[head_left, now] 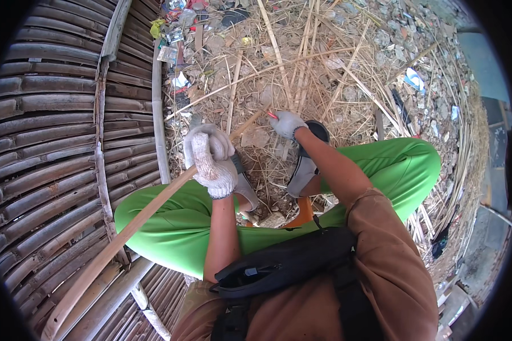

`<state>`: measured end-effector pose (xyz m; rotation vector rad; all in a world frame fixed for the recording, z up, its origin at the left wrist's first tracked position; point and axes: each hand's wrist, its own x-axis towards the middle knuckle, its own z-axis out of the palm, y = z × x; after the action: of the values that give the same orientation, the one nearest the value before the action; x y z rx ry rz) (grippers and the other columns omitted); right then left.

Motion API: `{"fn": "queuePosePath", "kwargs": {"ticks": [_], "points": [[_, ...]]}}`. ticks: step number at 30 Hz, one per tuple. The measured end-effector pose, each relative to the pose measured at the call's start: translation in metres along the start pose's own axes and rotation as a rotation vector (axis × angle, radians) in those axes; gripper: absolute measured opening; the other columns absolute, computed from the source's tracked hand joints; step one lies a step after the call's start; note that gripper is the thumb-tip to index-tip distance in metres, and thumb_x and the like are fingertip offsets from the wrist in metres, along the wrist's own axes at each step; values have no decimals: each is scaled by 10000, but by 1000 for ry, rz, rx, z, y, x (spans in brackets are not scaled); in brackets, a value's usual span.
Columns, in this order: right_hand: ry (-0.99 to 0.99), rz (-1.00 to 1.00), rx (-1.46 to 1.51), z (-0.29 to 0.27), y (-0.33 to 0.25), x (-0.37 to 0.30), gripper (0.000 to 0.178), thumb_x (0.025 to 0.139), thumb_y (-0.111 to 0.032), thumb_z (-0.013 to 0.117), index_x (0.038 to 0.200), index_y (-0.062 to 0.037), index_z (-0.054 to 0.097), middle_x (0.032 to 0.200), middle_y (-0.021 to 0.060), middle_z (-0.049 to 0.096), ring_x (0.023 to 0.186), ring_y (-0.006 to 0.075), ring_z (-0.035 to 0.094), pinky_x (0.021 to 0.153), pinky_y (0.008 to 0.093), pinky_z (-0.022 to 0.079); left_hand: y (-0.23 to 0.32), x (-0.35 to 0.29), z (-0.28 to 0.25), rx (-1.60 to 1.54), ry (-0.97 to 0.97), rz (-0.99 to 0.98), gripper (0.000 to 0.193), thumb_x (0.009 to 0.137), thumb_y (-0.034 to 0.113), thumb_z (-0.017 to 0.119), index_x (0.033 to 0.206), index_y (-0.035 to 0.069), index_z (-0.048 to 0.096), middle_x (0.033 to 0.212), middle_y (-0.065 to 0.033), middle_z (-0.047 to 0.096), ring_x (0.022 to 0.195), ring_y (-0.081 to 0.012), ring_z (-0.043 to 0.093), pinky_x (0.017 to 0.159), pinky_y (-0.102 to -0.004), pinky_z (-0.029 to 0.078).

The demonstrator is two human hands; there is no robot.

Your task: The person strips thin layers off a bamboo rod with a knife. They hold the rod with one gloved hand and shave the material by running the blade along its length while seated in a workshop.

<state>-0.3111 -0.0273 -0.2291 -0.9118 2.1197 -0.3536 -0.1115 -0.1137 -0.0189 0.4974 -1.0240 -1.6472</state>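
My left hand (213,162), in a whitish knitted glove, is closed around a long flat bamboo strip (136,224). The strip slants from the lower left, past my left knee, up toward my other hand. A pale, worn, curved piece (202,154) lies over the left glove; whether it is a padded glove finger or something separate, I cannot tell. My right hand (287,124), also gloved, is closed on a small red object (272,115) beside the strip's far end (256,118). Most of that object is hidden in the fingers.
A bamboo slat wall or platform (51,119) runs along my left. Loose bamboo strips (304,57), straw and bits of litter cover the ground ahead. My feet in dark sandals (317,132) are just below the hands, near an orange seat leg (303,210). A black bag (290,258) crosses my front.
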Motion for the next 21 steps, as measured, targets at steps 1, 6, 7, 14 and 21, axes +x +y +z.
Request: {"fn": "queuePosePath", "kwargs": {"ticks": [1, 6, 7, 14, 21], "points": [[-1, -31, -45, -5, -13, -9, 556, 1042, -518, 486, 1163, -49, 758, 1121, 257, 759, 1091, 437, 721, 959, 505, 563, -3, -3, -6, 20, -53, 14, 346, 1078, 296, 579, 1102, -48, 596, 549, 28, 325, 463, -96, 313, 453, -282, 290], [-55, -45, -98, -23, -33, -20, 608, 1040, -547, 479, 1132, -22, 770, 1154, 260, 752, 1123, 433, 714, 990, 506, 557, -5, -9, -3, 27, -157, 31, 360, 1059, 304, 600, 1099, -53, 596, 572, 30, 346, 475, -91, 324, 448, -275, 283], [-38, -23, -111, -24, -34, -17, 612, 1038, -546, 483, 1127, -13, 771, 1156, 261, 752, 1117, 434, 718, 992, 508, 558, -6, -11, -2, 23, -155, 31, 360, 1059, 304, 600, 1099, -53, 596, 572, 30, 346, 475, -91, 324, 448, -275, 283], [1, 78, -96, 5, -24, 3, 564, 1027, -502, 513, 1134, -20, 786, 1171, 271, 748, 1106, 437, 728, 971, 516, 571, -3, -15, 0, 81, -112, 27, 344, 1052, 293, 591, 1075, -51, 590, 579, 22, 363, 489, -99, 349, 456, -274, 300], [39, 73, -66, 11, -20, 12, 551, 1017, -457, 485, 1096, 0, 783, 1118, 290, 749, 1073, 448, 734, 971, 525, 573, -3, -15, -4, 91, -119, 45, 304, 1057, 267, 574, 1061, -36, 598, 574, 23, 364, 483, -101, 352, 452, -275, 311]]}}
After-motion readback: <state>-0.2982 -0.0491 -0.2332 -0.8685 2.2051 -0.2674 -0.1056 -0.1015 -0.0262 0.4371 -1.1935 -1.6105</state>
